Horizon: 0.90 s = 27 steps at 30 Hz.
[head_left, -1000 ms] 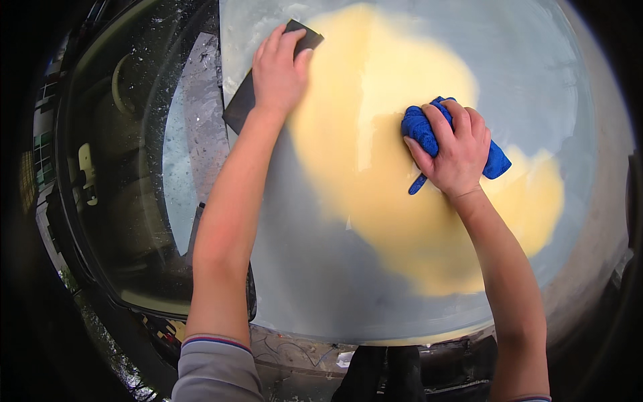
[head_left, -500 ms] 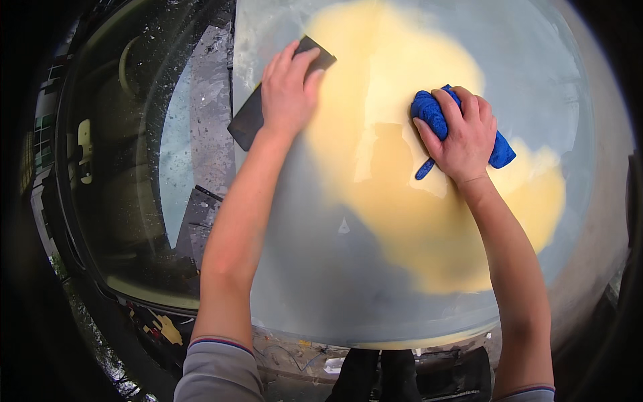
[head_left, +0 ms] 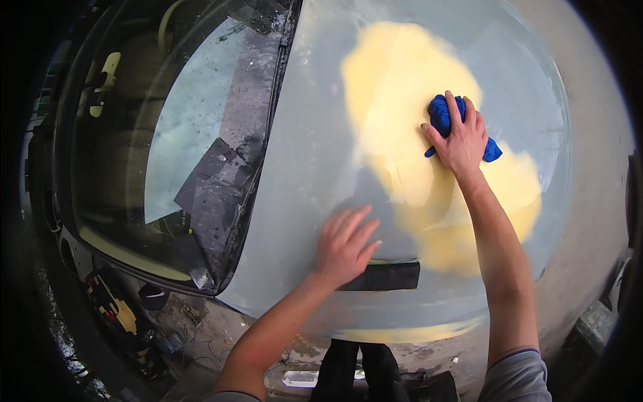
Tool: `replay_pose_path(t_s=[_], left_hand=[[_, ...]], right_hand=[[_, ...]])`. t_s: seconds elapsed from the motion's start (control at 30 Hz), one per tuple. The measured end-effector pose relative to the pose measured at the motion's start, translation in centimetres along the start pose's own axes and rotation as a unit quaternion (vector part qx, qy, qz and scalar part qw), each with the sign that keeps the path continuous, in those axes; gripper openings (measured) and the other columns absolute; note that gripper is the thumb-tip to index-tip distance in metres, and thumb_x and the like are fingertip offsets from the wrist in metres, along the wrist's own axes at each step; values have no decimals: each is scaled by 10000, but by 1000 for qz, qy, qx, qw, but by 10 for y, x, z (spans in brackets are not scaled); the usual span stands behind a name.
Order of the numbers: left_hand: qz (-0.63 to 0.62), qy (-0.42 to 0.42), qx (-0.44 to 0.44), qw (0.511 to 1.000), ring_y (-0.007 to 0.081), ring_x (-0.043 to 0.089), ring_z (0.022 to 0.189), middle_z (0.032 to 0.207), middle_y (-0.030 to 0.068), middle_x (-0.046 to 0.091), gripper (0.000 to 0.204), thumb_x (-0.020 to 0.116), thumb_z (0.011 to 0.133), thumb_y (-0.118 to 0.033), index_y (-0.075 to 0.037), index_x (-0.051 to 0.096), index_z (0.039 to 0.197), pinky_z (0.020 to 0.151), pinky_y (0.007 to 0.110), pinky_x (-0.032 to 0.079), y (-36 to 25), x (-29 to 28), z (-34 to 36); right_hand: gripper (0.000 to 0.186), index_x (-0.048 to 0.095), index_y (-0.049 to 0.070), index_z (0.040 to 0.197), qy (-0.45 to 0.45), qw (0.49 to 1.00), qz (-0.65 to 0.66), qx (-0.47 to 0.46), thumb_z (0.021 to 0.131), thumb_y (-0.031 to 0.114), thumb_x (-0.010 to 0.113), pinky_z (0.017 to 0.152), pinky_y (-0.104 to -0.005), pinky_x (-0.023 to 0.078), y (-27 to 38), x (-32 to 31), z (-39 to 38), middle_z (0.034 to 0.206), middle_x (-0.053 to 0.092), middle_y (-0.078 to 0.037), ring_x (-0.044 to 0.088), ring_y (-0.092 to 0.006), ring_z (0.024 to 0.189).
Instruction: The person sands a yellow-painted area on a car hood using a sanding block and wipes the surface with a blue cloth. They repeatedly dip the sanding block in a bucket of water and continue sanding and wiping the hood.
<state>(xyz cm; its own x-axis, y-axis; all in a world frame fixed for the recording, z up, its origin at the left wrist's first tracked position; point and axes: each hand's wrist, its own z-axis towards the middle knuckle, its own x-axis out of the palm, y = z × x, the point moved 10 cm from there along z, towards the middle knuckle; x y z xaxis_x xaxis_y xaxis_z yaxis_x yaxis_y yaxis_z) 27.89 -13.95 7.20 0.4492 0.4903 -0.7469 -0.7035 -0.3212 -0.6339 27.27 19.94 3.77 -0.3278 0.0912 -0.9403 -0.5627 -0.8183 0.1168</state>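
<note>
Fingers (head_left: 469, 115) of the right hand (head_left: 463, 146) are curled around a bunched, bright blue fabric cloth (head_left: 440, 115), right of centre in the frame. One rolled end shows above the index finger and thumb, a loose corner pokes out at the lower right, and a small tip shows below the thumb. The cloth lies against a rounded, pale yellow patch (head_left: 388, 74) on a smooth grey car hood (head_left: 295, 161).

Left of it, near the lower middle of the frame, the left hand (head_left: 340, 251) is slightly blurred, its fingers spread wide and pointing to the upper right, with nothing gripped. Just beside it, partly hidden behind the thumb side, a flat black rectangular block (head_left: 395, 275) lies lengthwise on the grey surface; whether the hand touches it, I cannot tell.

Along the hood's lower edge runs a narrow pale yellow strip (head_left: 408, 333). At the left of the frame is a dark, spotted glass windshield (head_left: 127, 181), with thin dark grey sheets (head_left: 213, 173) showing near its base. Two legs in black trousers (head_left: 333, 368) stand at the bottom centre.
</note>
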Motion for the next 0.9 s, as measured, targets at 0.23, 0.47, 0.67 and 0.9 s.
replay_pose_path(t_s=[0.23, 0.47, 0.67, 0.9], left_hand=[[245, -140, -360, 889, 426, 608, 1399, 1510, 214, 654, 463, 621, 1152, -389, -31, 654, 1444, 1128, 585, 521, 246, -93, 16], [196, 7, -431, 881, 476, 748, 1074, 1137, 256, 758, 403, 511, 1191, -424, -33, 576, 1114, 853, 617, 592, 273, -66, 18], [195, -5, -420, 886, 493, 759, 950, 1014, 254, 762, 396, 537, 1178, -404, -21, 583, 1090, 821, 628, 574, 269, -67, 18], [197, -26, -394, 897, 501, 743, 915, 978, 252, 742, 363, 562, 1159, -378, -23, 581, 1084, 782, 627, 561, 265, -69, 18]], right_hand=[[618, 749, 264, 1400, 23, 999, 25, 24, 902, 605, 881, 891, -491, 607, 50, 5, -10, 1351, 661, -125, 656, -391, 1171], [445, 738, 163, 1306, 79, 991, -25, 102, 1016, 495, 795, 886, -520, 645, 22, 74, 159, 1266, 724, -157, 757, -389, 1166], [486, 708, 146, 1346, 105, 989, -58, 86, 1051, 531, 730, 934, -534, 655, 62, 125, 282, 1355, 755, -165, 781, -405, 1203], [449, 699, 101, 1261, 122, 991, -36, -36, 1038, 488, 748, 859, -533, 665, 153, 145, 299, 1224, 777, -176, 805, -396, 1099]])
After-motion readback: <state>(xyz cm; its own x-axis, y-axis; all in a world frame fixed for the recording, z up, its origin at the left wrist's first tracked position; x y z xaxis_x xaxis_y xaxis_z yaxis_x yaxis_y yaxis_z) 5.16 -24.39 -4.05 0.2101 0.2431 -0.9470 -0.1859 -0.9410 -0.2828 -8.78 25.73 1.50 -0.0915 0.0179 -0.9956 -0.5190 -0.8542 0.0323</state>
